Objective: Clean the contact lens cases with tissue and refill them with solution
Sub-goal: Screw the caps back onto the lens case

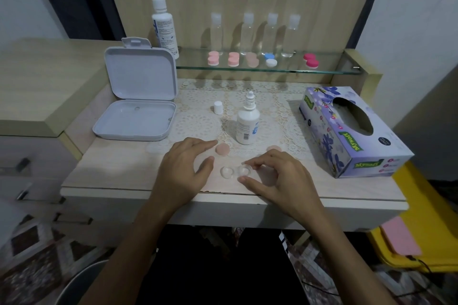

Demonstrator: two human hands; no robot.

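On the table before me, the open lens case lies between my hands. My left hand has a spread, empty grip; my right hand pinches the case's right well. Behind stand the uncapped solution bottle, its cap, two peach lids, a white box and a tissue box. The farther lid is half hidden by my right hand.

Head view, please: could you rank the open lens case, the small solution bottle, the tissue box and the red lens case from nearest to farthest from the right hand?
1. Open lens case, at the right hand's fingertips.
2. Small solution bottle, just behind.
3. Tissue box, to the right.
4. Red lens case, up on the glass shelf.
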